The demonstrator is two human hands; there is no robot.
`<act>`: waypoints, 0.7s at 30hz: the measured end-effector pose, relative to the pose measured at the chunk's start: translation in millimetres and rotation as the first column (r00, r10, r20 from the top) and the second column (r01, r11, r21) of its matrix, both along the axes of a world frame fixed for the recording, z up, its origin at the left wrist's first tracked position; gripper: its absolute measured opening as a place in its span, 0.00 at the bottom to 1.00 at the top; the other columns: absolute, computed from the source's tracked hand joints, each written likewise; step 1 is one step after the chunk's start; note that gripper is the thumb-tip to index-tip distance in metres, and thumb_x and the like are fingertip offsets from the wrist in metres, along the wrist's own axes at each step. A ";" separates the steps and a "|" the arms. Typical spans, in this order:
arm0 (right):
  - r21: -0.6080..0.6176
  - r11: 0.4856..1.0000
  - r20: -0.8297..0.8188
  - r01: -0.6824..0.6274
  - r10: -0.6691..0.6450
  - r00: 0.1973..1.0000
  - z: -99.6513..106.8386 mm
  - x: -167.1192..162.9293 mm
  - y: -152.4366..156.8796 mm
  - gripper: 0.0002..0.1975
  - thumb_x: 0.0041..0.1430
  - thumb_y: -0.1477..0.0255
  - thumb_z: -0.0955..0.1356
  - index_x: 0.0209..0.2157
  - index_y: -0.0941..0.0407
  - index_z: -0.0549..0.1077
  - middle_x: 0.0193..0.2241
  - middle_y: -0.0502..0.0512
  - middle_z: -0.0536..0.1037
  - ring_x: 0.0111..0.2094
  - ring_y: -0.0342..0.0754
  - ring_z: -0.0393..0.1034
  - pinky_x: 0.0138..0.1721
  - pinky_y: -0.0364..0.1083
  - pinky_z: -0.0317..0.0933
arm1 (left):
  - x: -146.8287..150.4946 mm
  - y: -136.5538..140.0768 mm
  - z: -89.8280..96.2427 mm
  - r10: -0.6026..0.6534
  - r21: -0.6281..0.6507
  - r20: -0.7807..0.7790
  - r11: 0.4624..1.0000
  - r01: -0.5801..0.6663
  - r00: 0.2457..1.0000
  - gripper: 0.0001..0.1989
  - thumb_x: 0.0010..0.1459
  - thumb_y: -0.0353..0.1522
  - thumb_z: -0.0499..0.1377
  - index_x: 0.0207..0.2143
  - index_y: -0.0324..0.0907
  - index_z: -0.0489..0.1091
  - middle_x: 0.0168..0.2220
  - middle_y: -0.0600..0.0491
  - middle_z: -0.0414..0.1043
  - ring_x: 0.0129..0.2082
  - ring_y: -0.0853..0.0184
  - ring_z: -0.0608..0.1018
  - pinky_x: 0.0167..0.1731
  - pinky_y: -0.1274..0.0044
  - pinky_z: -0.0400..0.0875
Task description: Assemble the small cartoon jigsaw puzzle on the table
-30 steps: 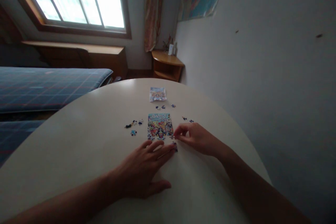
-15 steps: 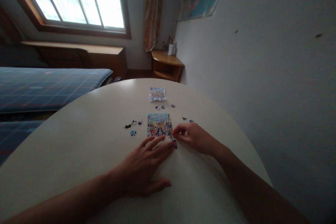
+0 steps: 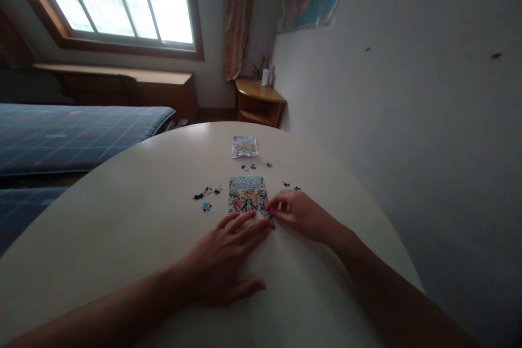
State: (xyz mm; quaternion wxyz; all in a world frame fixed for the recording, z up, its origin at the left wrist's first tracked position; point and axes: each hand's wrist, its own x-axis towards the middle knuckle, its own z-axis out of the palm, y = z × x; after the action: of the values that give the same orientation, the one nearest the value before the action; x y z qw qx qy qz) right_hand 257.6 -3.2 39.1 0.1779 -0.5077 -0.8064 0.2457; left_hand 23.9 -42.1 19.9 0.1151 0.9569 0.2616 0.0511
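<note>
A colourful, partly assembled jigsaw puzzle (image 3: 248, 191) lies flat in the middle of the white table. My left hand (image 3: 232, 247) is spread palm down, its fingertips resting along the puzzle's near edge and on a small section at its lower right corner. My right hand (image 3: 302, 215) is at that same corner, thumb and forefinger pinched on a jigsaw piece (image 3: 267, 214). Fingers partly cover the piece, so its outline is unclear. Part of the puzzle's near edge is hidden under my left fingers.
Loose pieces (image 3: 206, 206) lie left of the puzzle, with others (image 3: 291, 186) to the right and a few (image 3: 253, 166) beyond it. A printed packet (image 3: 244, 147) lies farther back on the round table (image 3: 142, 212). A wall (image 3: 408, 119) runs along the right.
My right fingers have shifted very slightly at the corner, and the piece there now sits closer against the puzzle. My left hand has hardly moved.
</note>
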 end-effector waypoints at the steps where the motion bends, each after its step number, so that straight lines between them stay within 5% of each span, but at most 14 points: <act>1: 0.002 1.000 0.003 0.004 -0.004 1.000 -0.1 -0.2 0.0 0.07 0.57 0.77 0.68 0.36 0.56 0.79 0.32 0.53 0.80 0.29 0.42 0.71 0.34 0.41 0.62 | 0.1 0.0 0.3 -0.001 -0.003 -0.002 1.000 0.001 1.000 0.39 0.61 0.50 0.53 0.68 0.44 0.46 0.70 0.49 0.46 0.68 0.51 0.51 0.64 0.57 0.49; 21: 0.086 0.995 0.132 -0.057 0.045 0.990 7.4 2.0 -6.6 0.08 0.61 0.71 0.69 0.37 0.52 0.82 0.36 0.52 0.81 0.32 0.43 0.73 0.38 0.43 0.63 | 0.0 0.0 2.1 0.004 0.006 0.042 1.000 -0.005 0.999 0.38 0.60 0.49 0.55 0.67 0.44 0.49 0.70 0.46 0.44 0.68 0.51 0.52 0.64 0.57 0.50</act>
State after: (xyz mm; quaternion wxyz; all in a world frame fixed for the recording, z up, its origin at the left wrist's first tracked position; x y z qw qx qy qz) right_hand 259.6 -9.8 46.5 0.1412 -0.4934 -0.8391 0.1801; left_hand 23.9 -42.1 22.0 0.1176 0.9554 0.2611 0.0721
